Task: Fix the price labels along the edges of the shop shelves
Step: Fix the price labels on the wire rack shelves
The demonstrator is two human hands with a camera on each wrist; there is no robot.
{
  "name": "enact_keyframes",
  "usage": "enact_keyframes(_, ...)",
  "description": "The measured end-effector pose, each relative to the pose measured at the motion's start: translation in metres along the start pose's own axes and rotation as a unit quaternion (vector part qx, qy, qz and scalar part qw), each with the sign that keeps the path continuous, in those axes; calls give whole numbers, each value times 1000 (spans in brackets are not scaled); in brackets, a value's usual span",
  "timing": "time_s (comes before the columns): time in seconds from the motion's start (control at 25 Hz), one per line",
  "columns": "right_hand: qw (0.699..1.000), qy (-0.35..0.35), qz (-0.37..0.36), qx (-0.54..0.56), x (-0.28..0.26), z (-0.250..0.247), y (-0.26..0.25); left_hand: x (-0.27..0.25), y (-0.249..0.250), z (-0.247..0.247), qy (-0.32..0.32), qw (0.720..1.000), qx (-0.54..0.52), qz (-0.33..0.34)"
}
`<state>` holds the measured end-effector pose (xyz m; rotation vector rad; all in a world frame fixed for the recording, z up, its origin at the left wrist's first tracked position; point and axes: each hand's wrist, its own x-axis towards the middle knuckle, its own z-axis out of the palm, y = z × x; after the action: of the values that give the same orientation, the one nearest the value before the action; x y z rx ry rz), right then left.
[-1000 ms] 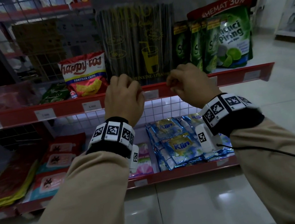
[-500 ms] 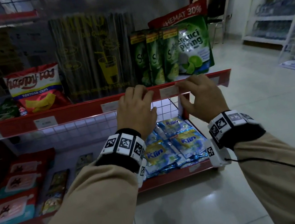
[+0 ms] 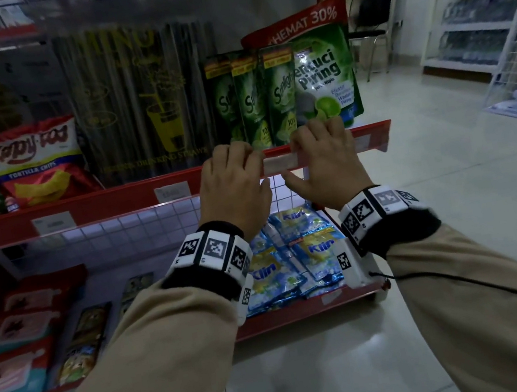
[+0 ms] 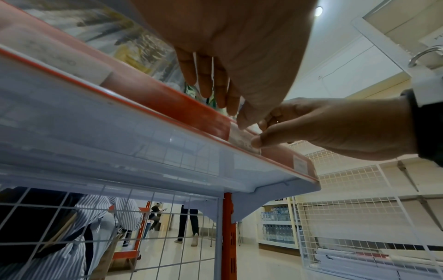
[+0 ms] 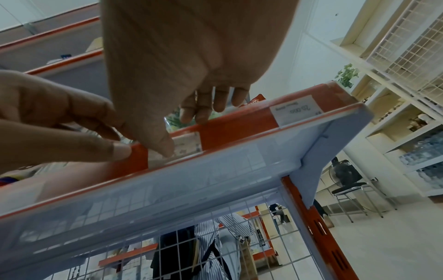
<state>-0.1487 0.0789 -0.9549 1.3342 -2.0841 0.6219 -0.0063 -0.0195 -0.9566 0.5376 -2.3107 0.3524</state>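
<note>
A red shelf edge rail [image 3: 114, 202] carries pale price labels. My left hand [image 3: 234, 179] and right hand [image 3: 322, 157] both hook their fingers over the top of this rail below the green Sunlight pouches [image 3: 271, 97]. Between them sits one price label [image 3: 279, 163]. In the right wrist view my right thumb presses on that label [image 5: 189, 144], and the left thumb [image 5: 120, 151] pushes on the red rail just beside its left end. In the left wrist view the right thumb lies on the label [image 4: 241, 139].
More labels sit on the rail, one to the right [image 3: 362, 142] and others to the left [image 3: 171, 192]. A drinking-straw pack [image 3: 145, 101] and a chips bag [image 3: 32, 161] stand on the shelf. Klin sachets [image 3: 293, 251] lie on the lower shelf. White racks [image 3: 491, 2] stand far right.
Both hands have moved right along the rail, from the label under the straw pack to the one under the green pouches. The curled fists have spread, with fingers now over the rail.
</note>
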Motion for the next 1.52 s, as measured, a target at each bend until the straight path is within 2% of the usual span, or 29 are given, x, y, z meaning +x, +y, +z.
enact_keyframes(0.24,994,45,-53,84,0,-2,-1,8,5,0,-30,999,2,-16)
enact_keyframes(0.4,994,34,-78,73,3,-3,-4,10,5,2,-54,998,9,-17)
enact_keyframes(0.6,996,-31,-63,47,8,-1,-8,9,3,4,-65,998,11,-8)
enact_keyframes(0.8,976,-41,19,212,24,-9,-6,11,0,3,-45,997,-61,-16)
enact_keyframes(0.88,956,-16,64,287,24,-13,-9,13,-1,3,-33,993,-106,-28)
enact_keyframes(0.96,918,13,112,380,23,-17,-12,13,-1,5,-21,989,-137,-42)
enact_keyframes(1.12,809,25,215,546,22,-18,-17,14,0,5,-8,983,-168,-69)
enact_keyframes(1.2,755,4,241,609,19,-17,-22,16,1,5,-16,980,-178,-86)
enact_keyframes(1.24,738,-7,243,630,17,-16,-24,17,1,5,-19,978,-186,-91)
enact_keyframes(1.28,735,-15,242,634,16,-16,-25,18,0,5,-20,976,-194,-95)
enact_keyframes(1.32,751,-19,236,617,17,-16,-25,18,-1,4,-21,975,-199,-97)
enact_keyframes(1.44,833,-12,192,519,20,-20,-19,18,-3,3,-28,976,-195,-93)
enact_keyframes(1.48,841,-8,181,510,20,-22,-17,19,-3,3,-28,975,-199,-93)
enact_keyframes(1.52,836,-4,177,519,19,-23,-15,19,-2,2,-24,973,-208,-97)
